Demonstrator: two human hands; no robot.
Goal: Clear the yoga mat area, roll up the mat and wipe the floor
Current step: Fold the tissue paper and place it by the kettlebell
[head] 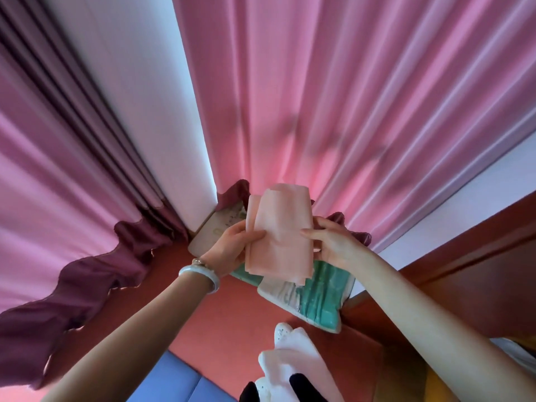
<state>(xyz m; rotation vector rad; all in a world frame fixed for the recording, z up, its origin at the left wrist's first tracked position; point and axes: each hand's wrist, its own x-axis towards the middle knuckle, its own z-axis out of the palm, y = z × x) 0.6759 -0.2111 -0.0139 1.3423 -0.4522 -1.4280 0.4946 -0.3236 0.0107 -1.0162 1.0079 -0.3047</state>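
You hold a folded, soft peach-pink cloth up before the pink pleated curtains, your left hand pinching its left edge with the thumb on top and your right hand gripping its right edge. Just below it lies a crinkly green-and-white plastic pack on the red floor. A blue mat corner shows at the bottom.

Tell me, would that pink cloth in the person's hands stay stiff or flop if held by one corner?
Probably flop: the pink cloth hangs in soft folds between the left hand and right hand. It looks thin, so likely light.
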